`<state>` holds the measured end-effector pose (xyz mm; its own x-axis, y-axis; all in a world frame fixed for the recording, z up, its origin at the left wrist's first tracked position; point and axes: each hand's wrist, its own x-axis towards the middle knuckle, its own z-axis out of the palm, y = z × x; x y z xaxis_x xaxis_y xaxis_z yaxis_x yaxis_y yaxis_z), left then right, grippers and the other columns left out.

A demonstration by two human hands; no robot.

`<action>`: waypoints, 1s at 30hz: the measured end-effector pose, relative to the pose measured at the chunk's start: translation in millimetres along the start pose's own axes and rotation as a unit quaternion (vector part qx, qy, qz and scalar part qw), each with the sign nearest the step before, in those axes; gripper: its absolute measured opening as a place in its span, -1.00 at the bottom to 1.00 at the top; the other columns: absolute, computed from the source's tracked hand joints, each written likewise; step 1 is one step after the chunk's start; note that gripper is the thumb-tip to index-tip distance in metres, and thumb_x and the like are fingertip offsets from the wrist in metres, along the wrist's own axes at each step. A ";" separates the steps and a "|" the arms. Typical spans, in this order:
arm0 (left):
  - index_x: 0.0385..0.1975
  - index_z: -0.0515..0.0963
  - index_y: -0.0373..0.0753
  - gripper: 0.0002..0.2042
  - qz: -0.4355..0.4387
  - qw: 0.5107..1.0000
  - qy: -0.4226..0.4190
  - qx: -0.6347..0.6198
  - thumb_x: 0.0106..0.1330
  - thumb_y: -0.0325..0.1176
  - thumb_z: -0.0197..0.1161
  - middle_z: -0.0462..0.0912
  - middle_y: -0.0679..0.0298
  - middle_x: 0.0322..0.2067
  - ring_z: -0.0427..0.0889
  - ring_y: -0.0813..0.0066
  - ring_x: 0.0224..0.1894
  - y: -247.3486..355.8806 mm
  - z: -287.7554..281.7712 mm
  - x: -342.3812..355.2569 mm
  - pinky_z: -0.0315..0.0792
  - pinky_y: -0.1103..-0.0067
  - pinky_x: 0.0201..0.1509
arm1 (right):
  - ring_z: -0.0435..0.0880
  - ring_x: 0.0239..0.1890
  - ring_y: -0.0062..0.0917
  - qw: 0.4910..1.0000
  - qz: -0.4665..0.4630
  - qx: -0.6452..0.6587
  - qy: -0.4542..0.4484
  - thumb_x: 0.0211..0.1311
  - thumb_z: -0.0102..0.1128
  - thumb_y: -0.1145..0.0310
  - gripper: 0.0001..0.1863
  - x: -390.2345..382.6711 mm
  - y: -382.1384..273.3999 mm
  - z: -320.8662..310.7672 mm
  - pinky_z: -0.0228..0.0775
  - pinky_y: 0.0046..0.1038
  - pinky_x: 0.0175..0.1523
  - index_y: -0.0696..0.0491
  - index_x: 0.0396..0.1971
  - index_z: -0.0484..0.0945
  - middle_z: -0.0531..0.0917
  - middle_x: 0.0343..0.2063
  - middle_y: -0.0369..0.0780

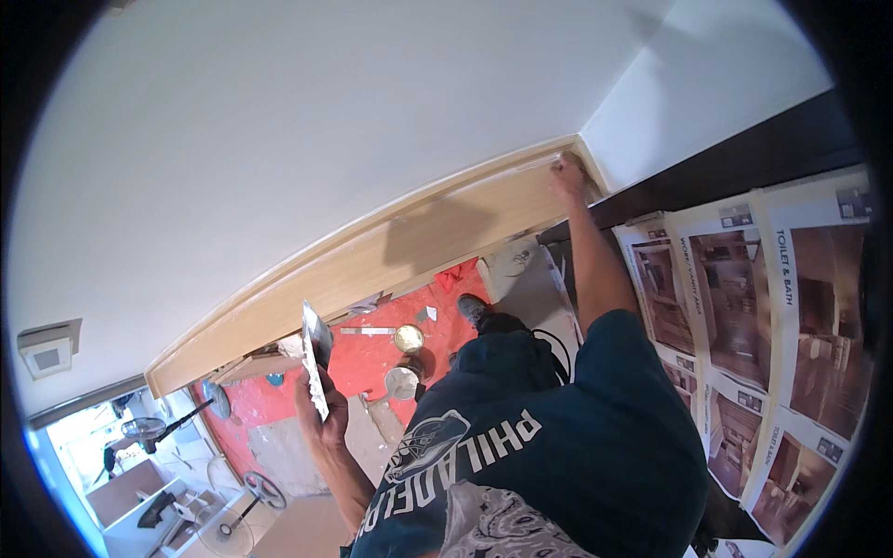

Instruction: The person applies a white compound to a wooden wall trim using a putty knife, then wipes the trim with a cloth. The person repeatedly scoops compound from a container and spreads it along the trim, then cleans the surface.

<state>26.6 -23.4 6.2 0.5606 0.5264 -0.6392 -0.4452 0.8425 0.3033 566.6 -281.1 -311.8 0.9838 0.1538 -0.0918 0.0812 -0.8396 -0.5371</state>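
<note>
The left hand [333, 418] I watch remotely grips one paste-smeared plate [313, 358] below one wooden band [349, 265]; the right hand [567, 177] is at its right end, grip unclear. I count two open containers [389, 380] on red sheeting [363, 361].

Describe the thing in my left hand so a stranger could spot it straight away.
Find the long pale wood panel crossing the picture, then look toward the lower edge of its left half. There your left hand grips a thin plate, seen nearly edge-on. Unlike the round containers on the red floor sheet, it is flat and smeared with white paste.
</note>
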 end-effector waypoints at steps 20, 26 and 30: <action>0.23 0.25 -0.37 -0.59 0.023 0.998 0.009 -0.062 0.40 -0.46 -0.03 0.65 0.23 -0.28 0.61 0.81 -0.44 15.5 -15.6 -14.6 0.26 0.85 -0.75 | 0.56 -0.07 -0.01 0.993 -0.044 0.095 -0.062 0.11 -0.04 0.36 -0.59 -139.9 -169.9 83.4 0.41 -0.19 0.04 0.24 -0.05 0.46 0.57 -0.14 0.13; 0.24 0.23 -0.38 -0.59 0.057 0.996 0.024 -0.057 0.40 -0.46 -0.03 0.64 0.26 -0.32 0.58 0.82 -0.46 26.8 -42.1 -40.0 0.28 0.86 -0.74 | 0.55 -0.05 -0.01 0.990 -0.044 0.103 -0.082 0.09 -0.02 0.39 -0.51 -197.1 -236.6 117.6 0.41 -0.16 0.07 0.25 0.05 0.40 0.56 -0.15 0.12; 0.23 0.24 -0.37 -0.59 0.064 0.996 0.028 -0.064 0.40 -0.45 -0.04 0.63 0.24 -0.29 0.60 0.81 -0.43 28.7 -46.3 -51.5 0.32 0.87 -0.72 | 0.56 -0.06 -0.03 0.975 -0.107 0.136 -0.136 0.08 -0.02 0.37 -0.48 -218.5 -245.8 124.0 0.42 -0.17 0.06 0.23 0.09 0.40 0.57 -0.16 0.10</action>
<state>-47.4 -31.6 15.2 0.4546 0.6183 -0.6411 -0.5974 0.7456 0.2954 311.9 -43.8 -263.8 0.8673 0.4738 -0.1522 0.1979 -0.6090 -0.7681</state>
